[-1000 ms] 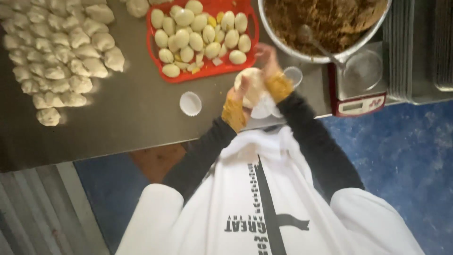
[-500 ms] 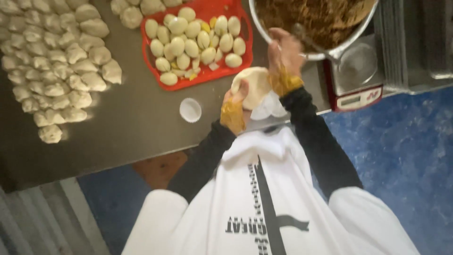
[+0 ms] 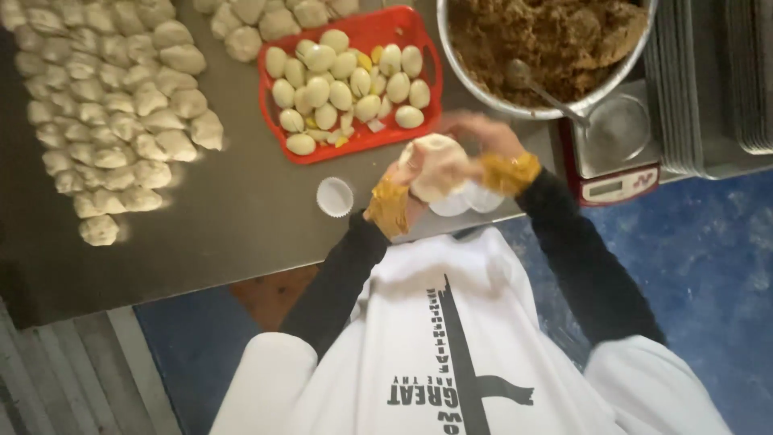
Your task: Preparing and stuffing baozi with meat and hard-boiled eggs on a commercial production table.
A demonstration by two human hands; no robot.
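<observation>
My left hand (image 3: 400, 192) cups a pale round ball of dough (image 3: 436, 163) just above the table's near edge. My right hand (image 3: 481, 138) is blurred; it lies against the top right of the same dough, fingers curled over it. Both wrists wear yellow cuffs over black sleeves. Behind the hands stands a red tray (image 3: 392, 26) of peeled egg halves. A large metal bowl (image 3: 475, 76) of brown filling sits to its right, a spoon (image 3: 535, 83) resting in it.
Rows of shaped dough pieces (image 3: 121, 113) cover the left of the steel table (image 3: 225, 225). A white paper cup liner (image 3: 335, 196) lies near my left hand, more under the dough. A red scale (image 3: 616, 153) sits under the bowl; stacked trays (image 3: 717, 80) stand at right.
My right hand has come back from the bowl's rim down onto the dough ball. The left hand stays under the dough. The camera has shifted slightly.
</observation>
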